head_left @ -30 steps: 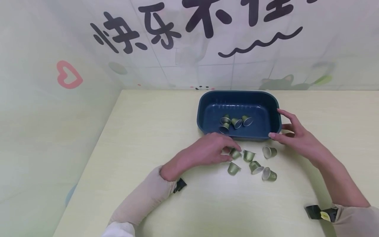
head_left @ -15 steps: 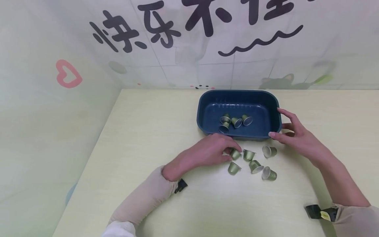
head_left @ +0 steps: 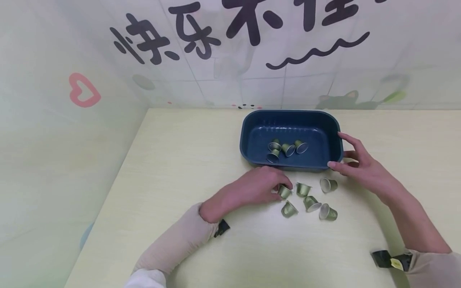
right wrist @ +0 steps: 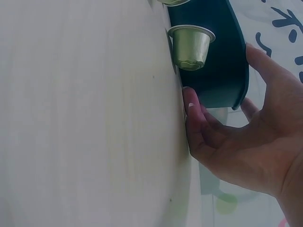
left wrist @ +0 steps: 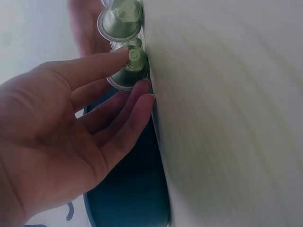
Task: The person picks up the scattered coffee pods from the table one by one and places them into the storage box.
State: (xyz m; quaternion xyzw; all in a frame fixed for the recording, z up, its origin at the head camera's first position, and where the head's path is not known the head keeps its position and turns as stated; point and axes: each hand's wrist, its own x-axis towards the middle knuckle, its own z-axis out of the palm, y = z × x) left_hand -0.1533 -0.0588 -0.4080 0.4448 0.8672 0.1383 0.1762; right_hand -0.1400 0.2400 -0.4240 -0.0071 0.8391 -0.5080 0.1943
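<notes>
Because the left hand [head_left: 256, 186] holds a green capsule [head_left: 285, 192] in a narrow grip between thumb and fingers, just in front of the blue tray [head_left: 322, 149], uneven fingertip pressure could squeeze the tapered body loose. Whether the capsule touches the tabletop [head_left: 187, 144] cannot be determined. Further right, loose capsules [head_left: 303, 189] lie near; a trailing finger could roll them. Insufficient lift could strike the tray's near wall. At the right end, the right hand [head_left: 363, 166] spans the tray in a wider grip, thumb at the near corner; if this hold slackens, contact could displace the tray.
</notes>
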